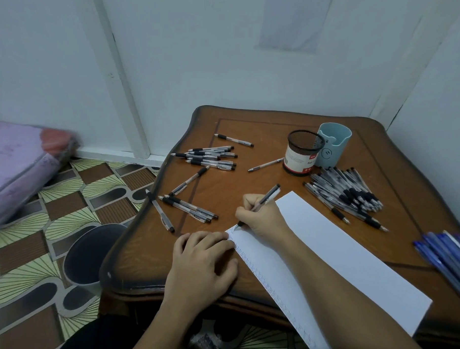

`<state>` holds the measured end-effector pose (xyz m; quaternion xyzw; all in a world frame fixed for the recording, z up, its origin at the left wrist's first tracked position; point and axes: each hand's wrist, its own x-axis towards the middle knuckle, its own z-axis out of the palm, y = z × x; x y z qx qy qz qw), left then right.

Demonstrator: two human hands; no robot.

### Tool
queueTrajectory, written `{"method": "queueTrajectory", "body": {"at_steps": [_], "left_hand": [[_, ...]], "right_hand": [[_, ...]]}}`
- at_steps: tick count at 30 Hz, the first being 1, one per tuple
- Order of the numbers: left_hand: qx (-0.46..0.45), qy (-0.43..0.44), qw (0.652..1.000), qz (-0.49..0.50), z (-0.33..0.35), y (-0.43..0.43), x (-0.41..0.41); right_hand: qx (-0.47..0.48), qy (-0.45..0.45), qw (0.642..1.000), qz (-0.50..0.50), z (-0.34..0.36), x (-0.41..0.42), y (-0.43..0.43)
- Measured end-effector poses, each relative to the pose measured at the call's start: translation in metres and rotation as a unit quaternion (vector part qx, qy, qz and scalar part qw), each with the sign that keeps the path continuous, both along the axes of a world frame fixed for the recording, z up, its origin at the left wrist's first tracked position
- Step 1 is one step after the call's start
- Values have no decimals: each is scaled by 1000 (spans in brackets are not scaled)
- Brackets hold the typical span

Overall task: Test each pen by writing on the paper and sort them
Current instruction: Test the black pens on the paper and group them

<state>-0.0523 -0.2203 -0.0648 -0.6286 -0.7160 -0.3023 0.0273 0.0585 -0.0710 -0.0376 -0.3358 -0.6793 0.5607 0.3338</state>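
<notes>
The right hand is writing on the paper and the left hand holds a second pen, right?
Not quite: the head view shows the left hand holding no pen, resting on the paper's edge. The right hand writes with a pen.

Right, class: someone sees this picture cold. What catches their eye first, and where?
The right hand grips a pen, its tip at the left corner of the white paper mid-table, while the left hand rests on the paper's edge. Then the heap of black-grip pens right of the paper, in front of a mesh cup.
</notes>
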Motion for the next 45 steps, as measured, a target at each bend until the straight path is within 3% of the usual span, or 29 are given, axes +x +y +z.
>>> {"method": "queueTrajectory", "body": {"at_steps": [4, 9, 16, 22, 23, 25, 26, 28, 32, 37, 39, 42, 45], "left_hand": [[2, 0, 1000, 0, -1, -1, 0], [-6, -5, 1000, -1, -1, -1, 0], [-13, -4, 1000, -3, 0, -1, -1], [-10, -1, 1000, -2, 0, 0, -1], [-7, -1, 1000, -1, 0, 0, -1], [1, 3, 1000, 0, 0, 0, -1], [2, 4, 1000, 0, 0, 0, -1], [3, 3, 1000, 0, 0, 0, -1], [13, 5, 1000, 3, -1, 1, 0], [10, 0, 1000, 6, -1, 0, 0], [9, 0, 1000, 6, -2, 1, 0], [16, -4, 1000, 10, -2, 1, 1], [13, -5, 1000, 12, -2, 0, 0]], "right_hand": [[-58, 28, 996, -67, 3, 0, 10], [-202, 91, 970, -97, 15, 6, 19], [-155, 27, 983, -91, 26, 1, 15], [-254, 63, 961, -92, 43, 10, 28], [-233, 54, 965, -105, 48, 15, 34], [-67, -78, 987, -121, 56, 31, 45], [51, -176, 975, -126, 58, 43, 51], [209, -342, 906, -138, 59, 67, 64], [220, -511, 805, -203, 57, 108, 81], [296, -604, 722, -163, 40, 119, 77], [326, -608, 704, -169, 39, 114, 76], [341, -545, 744, -182, 38, 99, 71], [257, -405, 873, -88, 37, 64, 55]]}}
